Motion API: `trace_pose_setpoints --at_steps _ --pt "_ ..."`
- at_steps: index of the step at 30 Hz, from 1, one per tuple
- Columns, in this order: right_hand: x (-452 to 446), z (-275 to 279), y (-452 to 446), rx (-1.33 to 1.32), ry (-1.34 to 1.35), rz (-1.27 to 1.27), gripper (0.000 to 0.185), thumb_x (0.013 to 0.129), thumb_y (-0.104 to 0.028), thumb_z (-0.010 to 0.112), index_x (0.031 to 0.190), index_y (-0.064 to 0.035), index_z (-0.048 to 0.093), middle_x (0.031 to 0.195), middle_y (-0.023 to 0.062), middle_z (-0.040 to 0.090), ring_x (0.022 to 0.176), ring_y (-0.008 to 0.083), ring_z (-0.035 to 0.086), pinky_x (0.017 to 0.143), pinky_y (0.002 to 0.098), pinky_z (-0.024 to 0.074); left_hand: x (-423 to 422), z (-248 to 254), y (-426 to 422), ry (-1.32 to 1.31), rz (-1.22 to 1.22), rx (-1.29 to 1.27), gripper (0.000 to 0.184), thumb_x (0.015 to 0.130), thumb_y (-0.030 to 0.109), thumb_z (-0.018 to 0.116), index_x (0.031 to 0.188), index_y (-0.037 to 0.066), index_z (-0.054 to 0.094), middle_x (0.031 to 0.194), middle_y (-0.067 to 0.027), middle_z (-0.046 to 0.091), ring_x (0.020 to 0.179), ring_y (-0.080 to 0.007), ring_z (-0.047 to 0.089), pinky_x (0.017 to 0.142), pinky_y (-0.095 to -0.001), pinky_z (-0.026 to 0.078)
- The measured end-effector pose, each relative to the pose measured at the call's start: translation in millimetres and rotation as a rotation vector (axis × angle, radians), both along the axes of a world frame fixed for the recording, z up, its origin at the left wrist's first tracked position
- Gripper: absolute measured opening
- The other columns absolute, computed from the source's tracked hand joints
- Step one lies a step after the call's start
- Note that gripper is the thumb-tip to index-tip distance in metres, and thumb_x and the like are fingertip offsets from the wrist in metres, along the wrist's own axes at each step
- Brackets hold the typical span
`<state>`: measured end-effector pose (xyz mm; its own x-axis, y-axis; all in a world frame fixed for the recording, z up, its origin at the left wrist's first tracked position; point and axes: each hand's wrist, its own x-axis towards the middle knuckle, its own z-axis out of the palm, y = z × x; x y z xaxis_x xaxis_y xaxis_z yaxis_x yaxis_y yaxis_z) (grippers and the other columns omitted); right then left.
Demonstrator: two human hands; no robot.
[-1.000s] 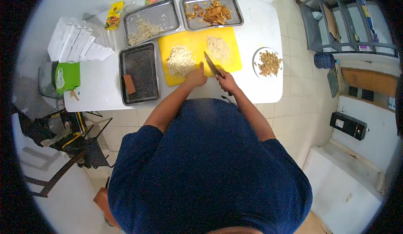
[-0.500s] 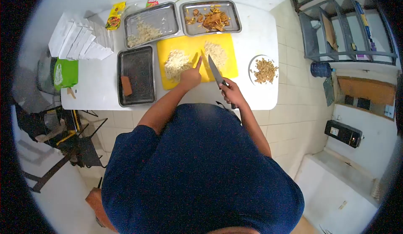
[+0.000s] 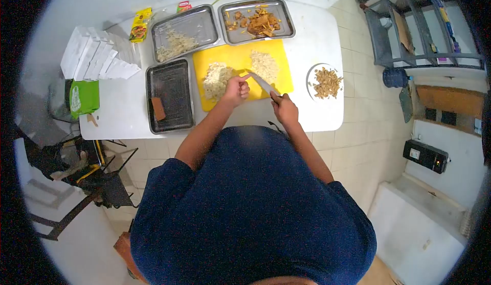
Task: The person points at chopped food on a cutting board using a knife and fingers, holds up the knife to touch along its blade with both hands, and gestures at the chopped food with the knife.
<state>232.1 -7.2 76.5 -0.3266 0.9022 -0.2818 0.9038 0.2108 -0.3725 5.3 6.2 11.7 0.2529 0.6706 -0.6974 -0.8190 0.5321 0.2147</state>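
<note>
A kitchen knife (image 3: 263, 84) slants over the yellow cutting board (image 3: 243, 55), its handle gripped in my right hand (image 3: 285, 109). My left hand (image 3: 237, 91) is mostly curled, with one finger stretched out to the blade near the tip; whether it presses on the blade I cannot tell. Beside this hand, on the board's left half, lies a pile of pale chopped food (image 3: 217, 80). A second pale, finely chopped pile (image 3: 264, 66) lies on the right half, beyond the blade.
Behind the board stand a metal tray of pale shreds (image 3: 199, 21) and a metal tray of brown pieces (image 3: 225, 37). A dark tray (image 3: 169, 90) with a reddish-brown block lies left; a plate of brown chopped bits (image 3: 310, 88) sits right. White boxes (image 3: 76, 55) and a yellow packet (image 3: 139, 25) are farther left.
The blade has tilted flatter, with its tip swung lower and left. My left hand has shifted slightly right and turned, its fingers curling more, and one finger now meets the knife near its tip.
</note>
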Motion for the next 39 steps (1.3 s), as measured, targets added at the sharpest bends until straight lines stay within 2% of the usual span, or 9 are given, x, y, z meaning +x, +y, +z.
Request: trace_pose_setpoints --at_steps 8,11,12,15,20,26,32,36,39 --pt "-7 -9 1 0.009 -0.063 0.071 0.038 0.093 -0.027 0.056 0.130 -0.0243 0.057 0.097 0.0175 0.060 0.082 0.0348 0.064 0.071 0.0449 0.0520 -11 7 -10 0.042 0.017 0.038 0.031 0.093 0.027 0.050 0.114 0.007 0.060 0.057 0.0027 0.037 0.048 -0.0103 0.036 0.041 -0.0239 0.027" --pt "6 -45 2 -0.020 0.161 -0.022 0.034 0.094 -0.026 0.055 0.126 -0.0175 0.058 0.097 0.0216 0.064 0.087 0.0382 0.064 0.073 0.0470 0.0510 -8 -3 -10 0.470 -0.143 0.004 0.035 0.094 0.031 0.053 0.118 0.007 0.060 0.060 0.0026 0.043 0.051 -0.0101 0.041 0.043 -0.0237 0.031" --pt "9 -54 2 -0.024 0.289 -0.057 0.033 0.094 -0.026 0.054 0.125 -0.0149 0.059 0.097 0.0231 0.065 0.088 0.0395 0.064 0.074 0.0478 0.0506 -9 -10 -11 0.430 -0.107 -0.021 0.031 0.092 0.030 0.057 0.113 0.008 0.061 0.061 0.0021 0.045 0.050 -0.0108 0.042 0.044 -0.0247 0.032" --pt "7 -45 1 -0.261 0.258 0.067 0.029 0.094 -0.026 0.053 0.117 -0.0090 0.059 0.095 0.0256 0.066 0.091 0.0425 0.063 0.077 0.0489 0.0495 -14 -30 -21 0.392 -0.032 -0.094 0.022 0.088 0.027 0.064 0.103 0.011 0.064 0.062 0.0006 0.050 0.050 -0.0127 0.046 0.045 -0.0269 0.035" --pt "2 -75 1 -0.258 0.239 0.178 0.029 0.094 -0.027 0.053 0.114 -0.0066 0.058 0.094 0.0244 0.066 0.089 0.0435 0.062 0.078 0.0491 0.0491 -11 -23 -28 0.645 -0.067 -0.193 0.019 0.089 0.025 0.063 0.099 0.009 0.065 0.066 -0.0018 0.055 0.053 -0.0148 0.051 0.047 -0.0285 0.040" --pt "10 -77 36 -0.206 0.208 0.091 0.032 0.093 -0.030 0.052 0.116 -0.0086 0.059 0.105 0.0224 0.065 0.098 0.0412 0.062 0.085 0.0501 0.0497 -15 -52 -49 1.051 -0.277 0.099 0.022 0.089 0.015 0.059 0.108 0.004 0.065 0.075 -0.0059 0.063 0.061 -0.0155 0.059 0.054 -0.0299 0.048" --pt "3 -59 55 -0.203 0.266 0.069 0.030 0.092 -0.026 0.051 0.111 -0.0043 0.060 0.100 0.0238 0.065 0.095 0.0424 0.062 0.084 0.0488 0.0499 -10 -36 -69 1.015 -0.372 0.153 0.027 0.088 0.008 0.055 0.113 0.001 0.062 0.075 -0.0087 0.063 0.063 -0.0158 0.060 0.054 -0.0303 0.049" --pt "0 -70 45 -0.177 0.363 0.141 0.030 0.095 -0.026 0.052 0.112 -0.0032 0.060 0.094 0.0241 0.066 0.091 0.0416 0.063 0.079 0.0443 0.0498 -10 -59 -76 1.054 -0.380 0.193 0.029 0.087 0.008 0.054 0.115 0.000 0.060 0.075 -0.0102 0.063 0.064 -0.0168 0.060 0.055 -0.0309 0.050" --pt "2 -74 40 -0.211 0.296 0.046 0.031 0.093 -0.027 0.052 0.108 -0.0015 0.061 0.097 0.0257 0.065 0.093 0.0427 0.062 0.082 0.0479 0.0498 -11 -55 -77 1.059 -0.371 0.232 0.032 0.086 0.008 0.055 0.117 0.000 0.058 0.078 -0.0111 0.063 0.065 -0.0175 0.061 0.057 -0.0316 0.051"
